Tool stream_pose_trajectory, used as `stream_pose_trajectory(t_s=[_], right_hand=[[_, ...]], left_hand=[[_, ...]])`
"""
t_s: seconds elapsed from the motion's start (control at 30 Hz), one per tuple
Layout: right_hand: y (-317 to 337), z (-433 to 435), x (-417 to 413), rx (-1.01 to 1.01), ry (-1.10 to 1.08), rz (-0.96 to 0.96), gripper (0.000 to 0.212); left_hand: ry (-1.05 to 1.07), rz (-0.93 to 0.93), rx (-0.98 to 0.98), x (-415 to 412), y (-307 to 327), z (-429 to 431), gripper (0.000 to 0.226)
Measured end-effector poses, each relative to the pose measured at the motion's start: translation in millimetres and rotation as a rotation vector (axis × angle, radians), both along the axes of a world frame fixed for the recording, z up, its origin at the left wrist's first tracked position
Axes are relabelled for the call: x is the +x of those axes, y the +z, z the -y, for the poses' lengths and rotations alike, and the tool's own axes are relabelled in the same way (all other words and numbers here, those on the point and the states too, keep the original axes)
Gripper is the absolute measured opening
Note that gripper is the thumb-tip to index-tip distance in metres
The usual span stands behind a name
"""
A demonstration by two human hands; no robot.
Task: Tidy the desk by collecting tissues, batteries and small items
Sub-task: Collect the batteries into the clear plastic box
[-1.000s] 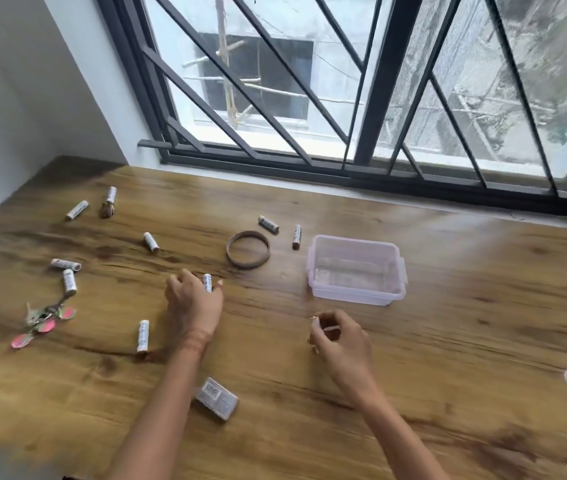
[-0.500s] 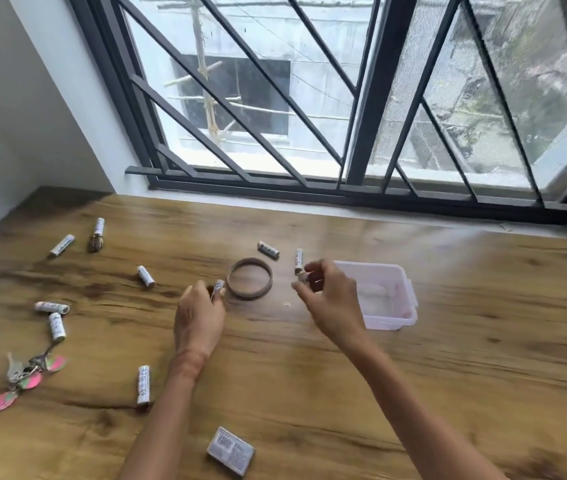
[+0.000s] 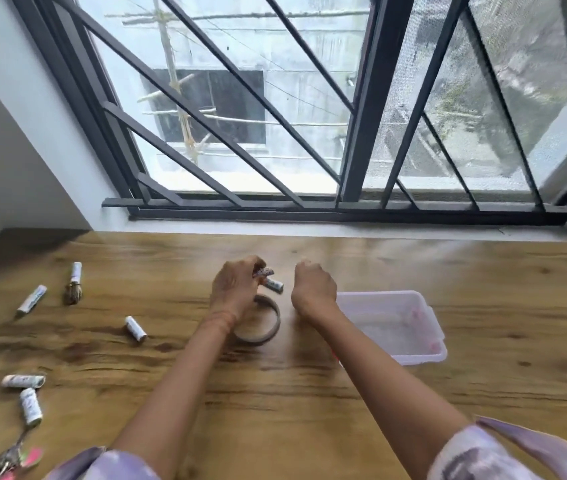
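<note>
My left hand [image 3: 235, 291] hovers over the far side of a brown tape ring [image 3: 272, 325] and pinches a small white battery [image 3: 263, 272] in its fingertips. A second battery [image 3: 274, 285] lies on the wooden desk [image 3: 309, 393] just under those fingers. To the right, my right hand [image 3: 313, 289] is curled into a fist between the ring and a clear plastic box [image 3: 380, 294]; what it holds is hidden by the fingers. More white batteries lie to the left, at the mid left [image 3: 135, 328] and the front left [image 3: 22, 381] [image 3: 31, 407].
Two more batteries [image 3: 32, 299] [image 3: 76, 270] and a small brush-like item [image 3: 73, 295] lie at the far left. A key bunch with pink tags [image 3: 8, 460] is at the bottom left corner. The barred window [image 3: 354, 133] runs along the desk's far edge.
Both hands moved away from me to the far side of the tape ring. My left hand carried its battery there. My right fist now covers the spot where a battery lay beside the box.
</note>
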State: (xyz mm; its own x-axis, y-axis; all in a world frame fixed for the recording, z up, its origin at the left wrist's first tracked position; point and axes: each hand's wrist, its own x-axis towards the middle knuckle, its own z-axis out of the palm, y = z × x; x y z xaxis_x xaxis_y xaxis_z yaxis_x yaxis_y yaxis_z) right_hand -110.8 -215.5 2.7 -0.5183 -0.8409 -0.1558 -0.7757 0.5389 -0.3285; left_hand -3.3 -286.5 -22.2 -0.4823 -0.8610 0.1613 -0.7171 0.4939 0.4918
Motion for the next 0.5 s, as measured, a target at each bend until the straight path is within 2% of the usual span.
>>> stream_pose_trajectory(t_s=[0.2, 0.3, 0.37, 0.43, 0.5], right_hand=[[-3, 8, -1, 0.016, -0.016, 0.051, 0.027], [-4, 8, -8, -0.042, -0.018, 0.113, 0.010], [-5, 7, -15, -0.160, -0.055, 0.208, 0.021], [-4, 1, -22, -0.321, -0.138, 0.388, 0.007], [3, -14, -30, -0.433, -0.240, 0.632, 0.016]], left_hand=[[-0.119, 0.103, 0.059, -22, -12, 19, 0.025], [-0.156, 0.162, 0.074, -22, -18, 23, 0.027], [-0.192, 0.179, 0.077, -21, -19, 25, 0.027], [-0.237, 0.214, 0.066, -20, -19, 26, 0.026], [-0.259, 0.266, 0.041, -21, -18, 23, 0.025]])
